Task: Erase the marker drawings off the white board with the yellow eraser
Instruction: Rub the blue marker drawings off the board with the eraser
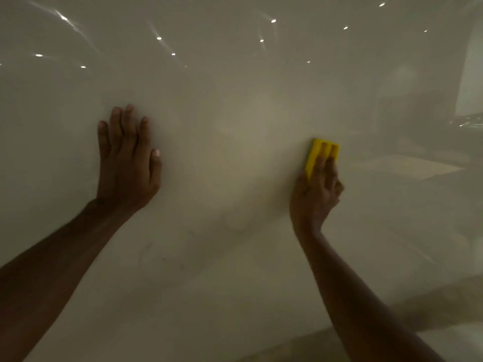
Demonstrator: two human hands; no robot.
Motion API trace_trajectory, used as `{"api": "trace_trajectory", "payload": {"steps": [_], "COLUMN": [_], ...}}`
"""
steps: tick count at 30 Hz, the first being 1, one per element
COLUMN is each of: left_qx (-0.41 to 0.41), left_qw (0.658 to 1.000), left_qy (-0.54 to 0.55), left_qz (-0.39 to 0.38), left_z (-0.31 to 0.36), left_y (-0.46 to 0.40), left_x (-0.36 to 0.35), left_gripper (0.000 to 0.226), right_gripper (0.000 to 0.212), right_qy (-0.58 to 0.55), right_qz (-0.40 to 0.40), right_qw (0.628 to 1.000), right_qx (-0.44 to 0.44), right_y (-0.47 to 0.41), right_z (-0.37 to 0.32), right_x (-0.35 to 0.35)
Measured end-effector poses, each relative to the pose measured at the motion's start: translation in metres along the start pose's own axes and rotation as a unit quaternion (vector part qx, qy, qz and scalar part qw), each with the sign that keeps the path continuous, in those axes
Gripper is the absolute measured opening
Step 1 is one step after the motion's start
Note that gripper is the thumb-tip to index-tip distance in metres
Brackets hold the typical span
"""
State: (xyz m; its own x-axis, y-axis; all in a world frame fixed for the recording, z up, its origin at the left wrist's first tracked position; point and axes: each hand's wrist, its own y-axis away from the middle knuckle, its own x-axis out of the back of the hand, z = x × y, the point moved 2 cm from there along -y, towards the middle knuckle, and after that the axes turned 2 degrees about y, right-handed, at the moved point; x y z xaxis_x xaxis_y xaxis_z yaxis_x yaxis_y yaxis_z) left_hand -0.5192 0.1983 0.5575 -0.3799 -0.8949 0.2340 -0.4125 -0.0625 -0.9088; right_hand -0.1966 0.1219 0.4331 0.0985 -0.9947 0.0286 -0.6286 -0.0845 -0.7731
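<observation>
Left hand (128, 158) is flat on the white board (235, 105), fingers spread, gripping nothing. Right hand (317, 192) is wrapped around the yellow eraser (320, 154), pressing it to the board around 3 o'clock from the left. Everything's blurry, only faint smudges visible toward 6 o'clock.

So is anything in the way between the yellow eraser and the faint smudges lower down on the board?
Nothing visible. The right hand holds the yellow eraser on the white board; the faint marks lie below and left across bare board. The left hand rests flat, higher up.
</observation>
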Motion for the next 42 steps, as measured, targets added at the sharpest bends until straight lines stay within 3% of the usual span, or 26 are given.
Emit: {"api": "trace_trajectory", "payload": {"steps": [3, 6, 8, 9, 11, 14, 17, 19, 21, 22, 24, 26, 27, 28, 30, 32, 34, 36, 39, 40, 42], "left_qx": [0.0, 0.005, 0.013, 0.018, 0.029, 0.04, 0.041, 0.046, 0.044, 0.045, 0.054, 0.059, 0.061, 0.063, 0.068, 0.069, 0.068, 0.067, 0.076, 0.078, 0.079], "left_qw": [1.0, 0.999, 0.999, 0.999, 0.998, 0.997, 0.996, 0.996, 0.996, 0.996, 0.995, 0.995, 0.995, 0.995, 0.995, 0.995, 0.995, 0.995, 0.994, 0.994, 0.993], "left_qy": [0.003, -0.011, -0.021, -0.025, -0.029, -0.039, -0.037, -0.032, -0.021, -0.017, -0.009, 0.0, 0.002, 0.005, 0.014, 0.02, 0.022, 0.027, 0.027, 0.026, 0.027], "left_qz": [-0.017, -0.03, -0.033, -0.036, -0.042, -0.056, -0.066, -0.071, -0.074, -0.075, -0.078, -0.078, -0.078, -0.077, -0.074, -0.07, -0.07, -0.07, -0.07, -0.072, -0.078], "left_z": [-0.023, -0.046, -0.061, -0.071, -0.086, -0.107, -0.122, -0.127, -0.127, -0.127, -0.125, -0.122, -0.119, -0.117, -0.112, -0.107, -0.103, -0.099, -0.093, -0.091, -0.086], "left_y": [0.025, 0.048, 0.061, 0.068, 0.08, 0.1, 0.113, 0.12, 0.126, 0.128, 0.132, 0.138, 0.142, 0.147, 0.158, 0.169, 0.178, 0.184, 0.19, 0.192, 0.198], "left_x": [0.008, 0.014, 0.019, 0.022, 0.027, 0.036, 0.043, 0.045, 0.045, 0.045, 0.044, 0.042, 0.041, 0.039, 0.036, 0.032, 0.029, 0.027, 0.023, 0.022, 0.019], "left_gripper": [0.057, 0.058, 0.059, 0.059, 0.06, 0.062, 0.062, 0.063, 0.062, 0.062, 0.062, 0.062, 0.062, 0.062, 0.062, 0.063, 0.063, 0.063, 0.063, 0.063, 0.062], "right_gripper": [0.058, 0.07, 0.068, 0.064, 0.056, 0.052, 0.051, 0.057, 0.06, 0.06, 0.05, 0.042, 0.039, 0.039, 0.043, 0.053, 0.06, 0.056, 0.068, 0.072, 0.057], "right_qy": [0.006, -0.01, -0.013, -0.012, 0.01, 0.011, -0.005, 0.002, -0.008, -0.016, -0.024, -0.014, -0.02, -0.036, -0.044, -0.006, -0.002, 0.003, -0.007, -0.005, 0.019], "right_qz": [-0.109, -0.215, -0.239, -0.237, -0.184, -0.059, 0.001, -0.028, -0.121, -0.175, -0.251, -0.26, -0.254, -0.246, -0.232, -0.206, -0.123, -0.077, -0.154, -0.207, -0.283], "right_qw": [0.974, 0.884, 0.851, 0.856, 0.908, 0.991, 1.0, 0.999, 0.979, 0.95, 0.86, 0.78, 0.765, 0.769, 0.818, 0.894, 0.96, 0.977, 0.941, 0.905, 0.808], "right_qx": [0.196, 0.416, 0.467, 0.459, 0.378, 0.122, -0.012, 0.029, 0.165, 0.256, 0.443, 0.569, 0.591, 0.589, 0.524, 0.397, 0.251, 0.198, 0.301, 0.371, 0.517], "right_y": [0.108, 0.193, 0.197, 0.189, 0.155, 0.102, 0.108, 0.146, 0.208, 0.243, 0.296, 0.312, 0.307, 0.298, 0.264, 0.216, 0.177, 0.175, 0.237, 0.264, 0.302], "right_z": [-0.033, -0.043, -0.041, -0.042, -0.037, -0.034, -0.055, -0.082, -0.107, -0.117, -0.12, -0.113, -0.112, -0.112, -0.115, -0.116, -0.118, -0.119, -0.107, -0.096, -0.058], "right_x": [-0.017, -0.022, -0.023, -0.025, -0.026, -0.023, -0.025, -0.034, -0.044, -0.047, -0.048, -0.046, -0.046, -0.045, -0.044, -0.045, -0.045, -0.047, -0.053, -0.052, -0.045]}}
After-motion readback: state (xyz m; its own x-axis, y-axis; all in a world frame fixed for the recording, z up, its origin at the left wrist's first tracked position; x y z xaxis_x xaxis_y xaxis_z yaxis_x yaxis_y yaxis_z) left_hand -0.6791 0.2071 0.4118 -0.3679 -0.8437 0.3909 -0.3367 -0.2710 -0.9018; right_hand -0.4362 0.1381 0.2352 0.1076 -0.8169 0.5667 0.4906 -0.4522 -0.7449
